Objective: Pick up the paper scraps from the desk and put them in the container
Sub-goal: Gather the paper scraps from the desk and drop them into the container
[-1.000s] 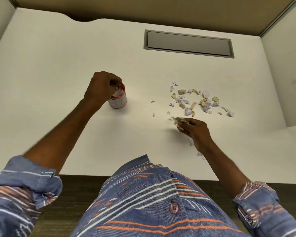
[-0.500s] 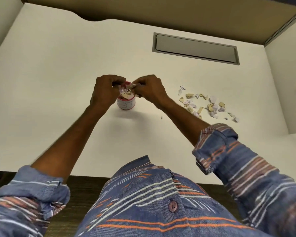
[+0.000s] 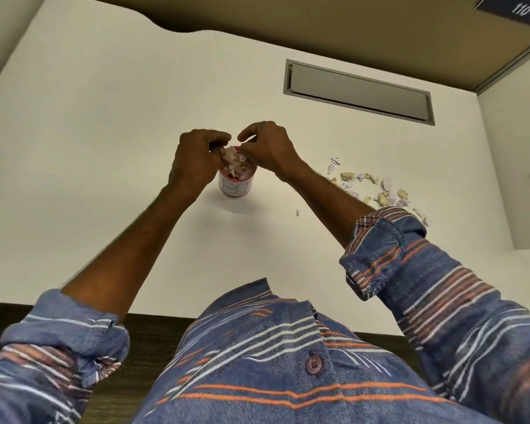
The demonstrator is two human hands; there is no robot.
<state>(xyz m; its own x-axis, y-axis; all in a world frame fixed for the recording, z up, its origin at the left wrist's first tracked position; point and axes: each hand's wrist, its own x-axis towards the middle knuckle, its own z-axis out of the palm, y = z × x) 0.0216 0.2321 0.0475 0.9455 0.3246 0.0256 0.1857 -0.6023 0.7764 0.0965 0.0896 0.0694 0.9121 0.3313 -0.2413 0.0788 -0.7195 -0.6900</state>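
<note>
A small white container (image 3: 236,186) with a red rim and handwritten marks stands mid-desk, heaped with paper scraps (image 3: 234,162). My left hand (image 3: 196,160) is curled around the container's left side at the rim. My right hand (image 3: 266,148) hovers over the right of the rim, fingers pinched on scraps at the top of the heap. A loose pile of white, lilac and tan scraps (image 3: 383,191) lies on the desk to the right, partly hidden by my right forearm. One tiny scrap (image 3: 298,212) lies alone between the pile and the container.
The white desk (image 3: 104,133) has a grey rectangular cable slot (image 3: 358,91) at the back right. A side partition (image 3: 514,163) stands at the right, and a tan panel runs along the back. The desk's front edge is near my shirt.
My right hand left the desk beside the pile, carried scraps left to the container, and now sits over its rim. My left hand stayed at the container. The view tilted upward.
</note>
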